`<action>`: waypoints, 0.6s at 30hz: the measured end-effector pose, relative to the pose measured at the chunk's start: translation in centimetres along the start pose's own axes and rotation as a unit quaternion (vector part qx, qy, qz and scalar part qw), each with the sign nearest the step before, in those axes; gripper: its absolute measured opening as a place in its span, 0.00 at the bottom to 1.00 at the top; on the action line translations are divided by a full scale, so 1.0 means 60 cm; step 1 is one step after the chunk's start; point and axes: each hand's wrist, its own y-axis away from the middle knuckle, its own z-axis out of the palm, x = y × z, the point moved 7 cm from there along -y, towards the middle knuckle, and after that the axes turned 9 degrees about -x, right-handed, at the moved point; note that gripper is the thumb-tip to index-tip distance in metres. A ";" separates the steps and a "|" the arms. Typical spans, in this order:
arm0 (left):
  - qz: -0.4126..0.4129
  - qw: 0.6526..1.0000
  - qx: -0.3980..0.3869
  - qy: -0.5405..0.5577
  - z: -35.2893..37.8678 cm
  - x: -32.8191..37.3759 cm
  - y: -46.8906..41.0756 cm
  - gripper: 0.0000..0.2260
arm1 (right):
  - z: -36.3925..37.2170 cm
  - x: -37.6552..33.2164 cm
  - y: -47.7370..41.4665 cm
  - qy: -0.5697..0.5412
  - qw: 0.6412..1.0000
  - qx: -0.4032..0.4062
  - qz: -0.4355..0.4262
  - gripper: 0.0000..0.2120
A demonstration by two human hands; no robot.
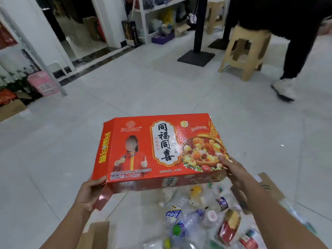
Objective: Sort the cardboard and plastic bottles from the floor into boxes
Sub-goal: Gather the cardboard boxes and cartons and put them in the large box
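Observation:
I hold a flat red printed cardboard box [161,150] above the floor, its printed face up. My left hand [89,193] grips its near left corner, by a loose flap. My right hand [231,168] grips its near right edge, thumb on top. Below the box lies a heap of several crushed plastic bottles [197,218] on the white tiles. A brown cardboard piece [97,236] lies at the bottom left, and another brown cardboard piece [269,186] shows at the right behind my forearm.
A beige plastic stool [246,53] stands at the far right, with a person's dark leg and white shoe [285,88] beside it. A black post on a flat base [196,57] stands behind. Shelving with goods lines the left and the back wall.

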 end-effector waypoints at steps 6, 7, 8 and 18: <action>-0.096 0.985 -0.108 -0.091 0.359 0.113 0.031 0.17 | -0.158 -0.209 0.288 -0.063 0.991 0.110 -0.042 0.10; -0.114 0.979 -0.128 -0.114 0.417 0.126 0.041 0.23 | -0.179 -0.234 0.349 -0.080 0.986 0.136 -0.048 0.10; -0.130 0.972 -0.148 -0.132 0.475 0.137 0.056 0.27 | -0.202 -0.254 0.411 -0.098 0.980 0.161 -0.057 0.11; -0.310 0.799 -0.420 -0.297 0.964 0.086 0.343 0.28 | -0.246 -0.192 1.099 -0.300 0.842 0.439 -0.097 0.44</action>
